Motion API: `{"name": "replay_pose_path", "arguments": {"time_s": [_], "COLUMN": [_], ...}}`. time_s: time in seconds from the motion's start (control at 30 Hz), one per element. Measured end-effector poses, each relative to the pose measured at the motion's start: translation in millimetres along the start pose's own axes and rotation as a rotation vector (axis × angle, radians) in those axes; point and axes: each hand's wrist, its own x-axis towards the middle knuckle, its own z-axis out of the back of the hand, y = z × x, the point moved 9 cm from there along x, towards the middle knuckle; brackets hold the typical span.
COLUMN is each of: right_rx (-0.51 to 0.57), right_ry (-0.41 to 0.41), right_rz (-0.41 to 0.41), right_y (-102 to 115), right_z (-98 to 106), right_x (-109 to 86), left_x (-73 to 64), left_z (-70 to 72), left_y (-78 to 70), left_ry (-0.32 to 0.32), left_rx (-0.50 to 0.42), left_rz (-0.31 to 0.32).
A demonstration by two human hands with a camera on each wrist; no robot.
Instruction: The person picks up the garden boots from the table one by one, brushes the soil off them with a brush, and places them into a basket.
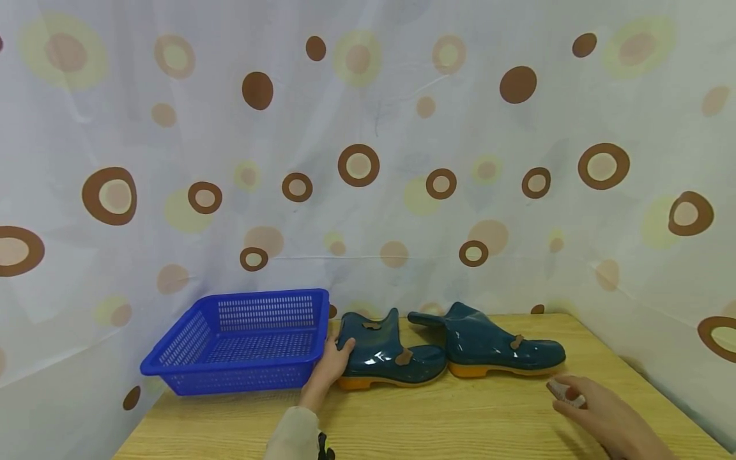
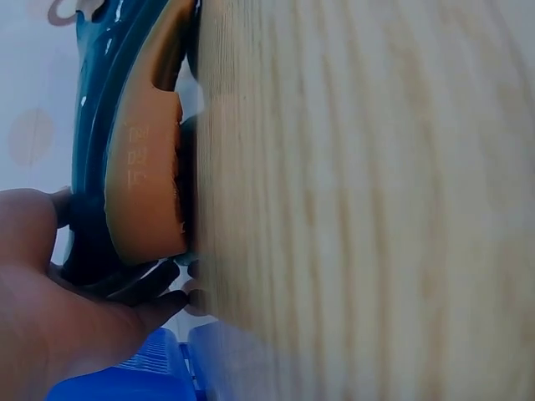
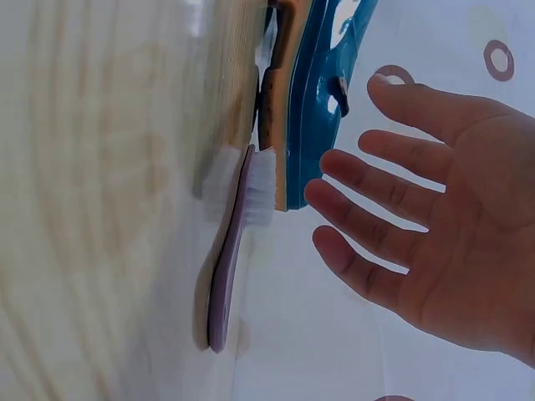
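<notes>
My left hand (image 1: 333,361) grips the heel end of a dark teal rubber boot (image 1: 374,351). In the left wrist view the thumb (image 2: 60,205) lies on the boot's upper, and the fingers wrap behind its heel, partly hidden. The boot has an orange sole (image 2: 146,175) and a brown bow. My right hand (image 1: 609,412) is over the table's right side with fingers spread, as the right wrist view shows. Close to it a purple-handled brush (image 3: 226,276) with white bristles lies on the table, its bristle end near the toe of a second teal boot (image 1: 489,345).
A blue plastic basket (image 1: 247,378) with slotted walls stands on the left, beside my left hand. The wooden table (image 1: 437,421) meets a spotted curtain (image 1: 397,211) behind the boots, and more of it hangs at both sides.
</notes>
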Motion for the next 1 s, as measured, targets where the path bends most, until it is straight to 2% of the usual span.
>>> {"name": "replay_pose_path", "arguments": {"time_s": [0.37, 0.67, 1.0], "right_rx": [-0.038, -0.017, 0.007], "right_ry": [-0.008, 0.016, 0.041], "right_rz": [-0.044, -0.081, -0.114], "right_y": [-13.6, -25.7, -38.9], "right_z": [3.2, -0.5, -5.3], "right_x": [-4.7, -6.8, -5.2], "left_x": [5.1, -0.2, -0.2], "left_z": [0.9, 1.7, -0.3], "left_y": [3.1, 2.1, 2.1], "left_ry": [-0.042, -0.057, -0.063], "left_rx": [0.009, -0.081, -0.178], "left_rz": [-0.009, 0.013, -0.008]}}
